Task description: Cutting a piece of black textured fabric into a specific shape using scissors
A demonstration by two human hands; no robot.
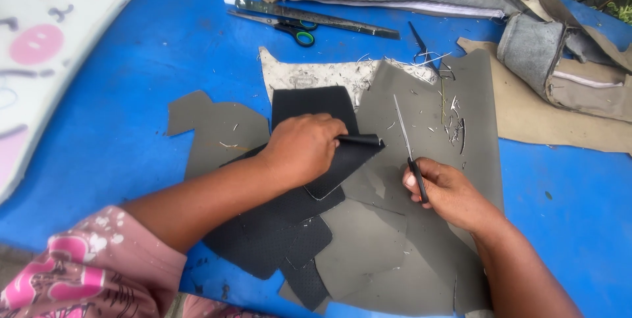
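Just one view here, a head-worn camera looking steeply down and forward from above the person's own forearms. It sits pretty close, so the blue desk fills nearly the whole frame, with both hands near the middle and greenery peeking in top right.

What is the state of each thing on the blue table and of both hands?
Left hand: pressing on the black piece, folding its edge.
Right hand: gripping the blade.
Black piece: flat, right edge curled up.
Blade: pointing away, tip over the grey sheet.
Grey sheet: flat, cut, littered with scraps.
Scissors: closed, lying unused.
Ruler: lying flat.
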